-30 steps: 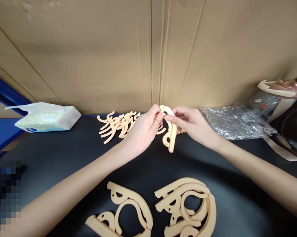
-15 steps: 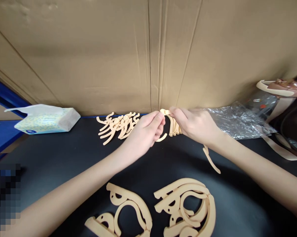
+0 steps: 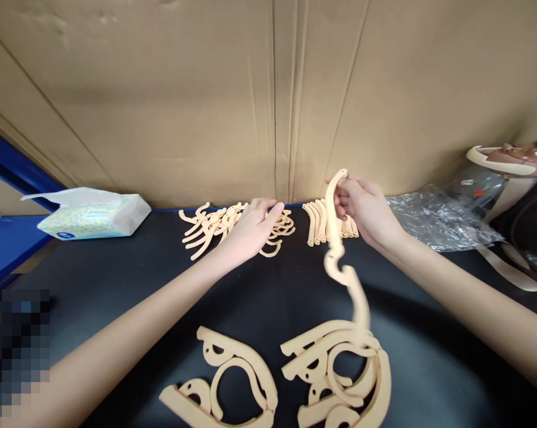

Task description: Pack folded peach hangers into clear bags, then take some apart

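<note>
My right hand [image 3: 360, 205] pinches the top of a jointed cream plastic hanger arm [image 3: 334, 220]. The arm hangs down in linked curved sections, its lower end blurred above the folded hangers. Behind those fingers stands a row of curved cream pieces [image 3: 311, 223]. Over at the middle back, my left hand [image 3: 253, 229] has its fingers stretched out, with nothing visible in them. It reaches over small cream hook-shaped pieces [image 3: 283, 226] and partly covers them. Beside it on the left lies a pile of longer curved pieces [image 3: 201, 232].
Folded cream hangers [image 3: 250, 371] lie at the front, with more overlapping hangers [image 3: 384, 380] to their right. A tissue pack [image 3: 94, 217] is at the back left. Clear plastic wrap [image 3: 442, 220] lies at the back right, and a cardboard wall [image 3: 206, 107] rises behind.
My hands have moved apart. My right hand has lifted the jointed hanger arm rightward, and it now hangs down. My left hand has let go and moved left to the hook pieces.
</note>
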Motion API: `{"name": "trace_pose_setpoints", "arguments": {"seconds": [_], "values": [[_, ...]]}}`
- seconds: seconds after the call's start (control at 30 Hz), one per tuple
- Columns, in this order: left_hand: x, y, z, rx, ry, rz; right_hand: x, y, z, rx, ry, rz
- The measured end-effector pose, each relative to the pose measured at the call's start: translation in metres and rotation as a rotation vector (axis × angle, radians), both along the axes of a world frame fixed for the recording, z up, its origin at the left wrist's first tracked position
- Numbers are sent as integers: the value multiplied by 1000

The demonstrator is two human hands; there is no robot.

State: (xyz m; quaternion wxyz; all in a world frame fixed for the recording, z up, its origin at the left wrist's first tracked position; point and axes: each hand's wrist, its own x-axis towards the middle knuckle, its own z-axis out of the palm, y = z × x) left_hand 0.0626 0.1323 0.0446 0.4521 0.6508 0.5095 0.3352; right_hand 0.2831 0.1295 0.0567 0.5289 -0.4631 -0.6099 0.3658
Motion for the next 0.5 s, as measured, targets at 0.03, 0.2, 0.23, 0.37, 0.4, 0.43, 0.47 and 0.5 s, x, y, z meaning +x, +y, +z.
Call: {"name": "trace_pose_setpoints", "arguments": {"seconds": [0.03,0.2,0.23,0.37,0.4,0.43,0.47,0.5], "values": [[2,-4,3,-68,-39,-69,1,0,1,31,-6,-27],[9,-17,23,-287,-290,-214,12,0,13,223,-236,-168],[8,-18,27,-278,-334,-177,13,-2,15,261,-321,-188],[5,-18,35,-246,-388,-77,8,-17,24,388,-715,-185],[6,-19,35,-244,-376,-77,5,-22,25,405,-804,-155],[8,-21,34,-237,-359,-79,1,-27,26,417,-883,-120],[10,-23,33,-221,-340,-80,-3,-32,25,424,-951,-84],[13,-25,30,-197,-319,-78,-8,-36,25,426,-1007,-53]]}}
